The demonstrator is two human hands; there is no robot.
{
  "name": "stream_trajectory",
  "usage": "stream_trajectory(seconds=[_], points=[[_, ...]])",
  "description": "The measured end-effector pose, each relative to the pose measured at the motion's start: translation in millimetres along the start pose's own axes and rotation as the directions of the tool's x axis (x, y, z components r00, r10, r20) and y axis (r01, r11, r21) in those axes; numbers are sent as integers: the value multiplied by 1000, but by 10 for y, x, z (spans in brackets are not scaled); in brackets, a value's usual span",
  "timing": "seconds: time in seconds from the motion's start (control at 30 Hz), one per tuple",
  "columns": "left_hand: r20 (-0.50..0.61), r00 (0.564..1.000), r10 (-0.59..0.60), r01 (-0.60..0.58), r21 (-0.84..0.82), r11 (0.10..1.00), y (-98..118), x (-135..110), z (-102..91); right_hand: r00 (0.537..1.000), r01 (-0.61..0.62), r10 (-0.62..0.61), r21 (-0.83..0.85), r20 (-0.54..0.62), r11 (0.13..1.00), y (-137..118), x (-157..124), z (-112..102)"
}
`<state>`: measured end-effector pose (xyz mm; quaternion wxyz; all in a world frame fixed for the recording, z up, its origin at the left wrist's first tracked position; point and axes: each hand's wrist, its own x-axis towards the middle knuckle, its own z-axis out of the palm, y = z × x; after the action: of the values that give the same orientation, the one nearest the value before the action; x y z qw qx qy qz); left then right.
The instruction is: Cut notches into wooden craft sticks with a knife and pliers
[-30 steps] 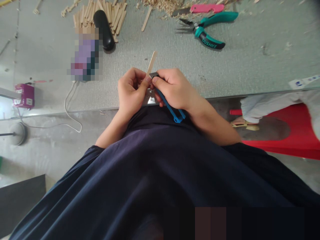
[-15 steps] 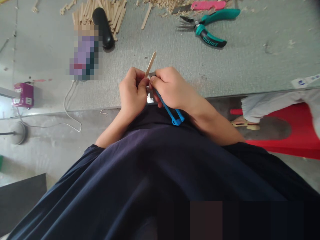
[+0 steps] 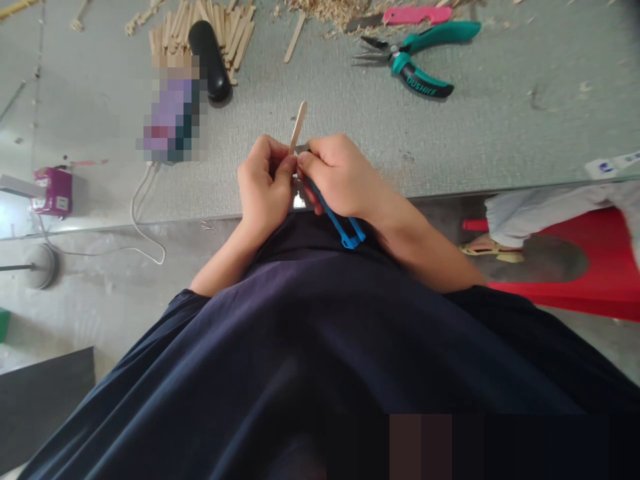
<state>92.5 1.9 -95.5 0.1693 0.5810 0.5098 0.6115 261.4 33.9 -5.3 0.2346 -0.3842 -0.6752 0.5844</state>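
Note:
My left hand (image 3: 264, 183) is closed on a thin wooden stick (image 3: 299, 123) that points up and away over the table edge. My right hand (image 3: 340, 175) is closed round a blue-handled utility knife (image 3: 340, 227), its blade end pressed against the stick's lower part right beside my left thumb. The blue handle sticks out below my right palm toward my dark shirt. Both hands touch each other above the edge of the grey table (image 3: 350, 133).
On the table lie teal-handled pliers (image 3: 415, 60), a pink knife (image 3: 410, 15), a pile of wood shavings (image 3: 325, 10), a heap of wooden sticks (image 3: 200, 30) with a black cylinder (image 3: 209, 59) on it, and a white cable (image 3: 143, 220). A red stool (image 3: 565, 267) stands at right.
The stick has tilted slightly more upright and both hands have barely shifted; the knife handle has moved a little left.

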Motion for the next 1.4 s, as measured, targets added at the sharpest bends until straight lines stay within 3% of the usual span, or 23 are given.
stream_trajectory(seconds=[0.17, 0.4, 0.6, 0.83, 1.4], points=[[42, 999, 31, -25, -135, 991, 31, 40, 21, 995, -20, 6, 140, 101, 990, 36, -11, -92], [53, 998, 39, -26, -232, 972, 97, 54, 21, 992, 9, -38, 236, 121, 972, 159, 3, -120], [71, 997, -12, 27, -213, 977, 102, 42, 15, 996, 35, -55, 252, 73, 967, 179, 6, -129], [35, 999, 30, -23, -200, 980, 98, 58, 27, 998, 36, -48, 210, 51, 977, 127, -24, -99], [-26, 1000, -7, 5, -78, 997, 139, 12, 48, 997, 69, -70, 126, 9, 990, 137, -35, -32]])
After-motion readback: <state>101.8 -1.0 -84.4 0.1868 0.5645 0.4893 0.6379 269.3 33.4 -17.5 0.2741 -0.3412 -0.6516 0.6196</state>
